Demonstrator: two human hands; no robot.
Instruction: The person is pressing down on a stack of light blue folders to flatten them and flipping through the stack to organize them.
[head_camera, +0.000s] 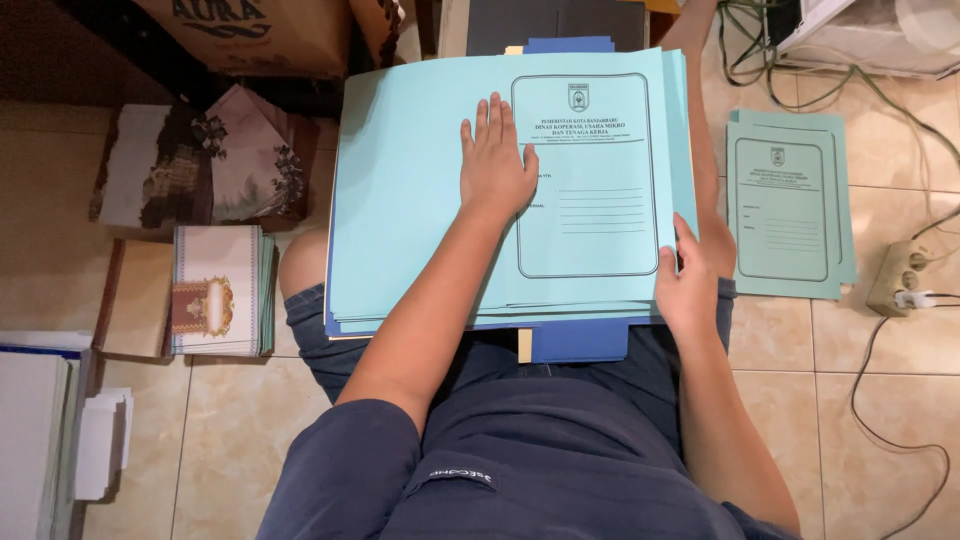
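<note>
A wide stack of light blue paper folders (400, 200) lies open across my lap, with a darker blue folder (580, 340) sticking out underneath. My left hand (493, 160) rests flat on the top sheet near its middle fold, fingers together and pointing away from me. At the stack's lower right corner, my right hand (685, 290) pinches the edge of the folders, thumb on top. The top folder has a printed black frame with ruled lines on its right half.
A second small pile of light blue folders (790, 205) lies on the tiled floor to the right, beside a power strip (900, 280) and cables. Decorated paper stacks (215, 290) and a cardboard box (260, 35) sit at left.
</note>
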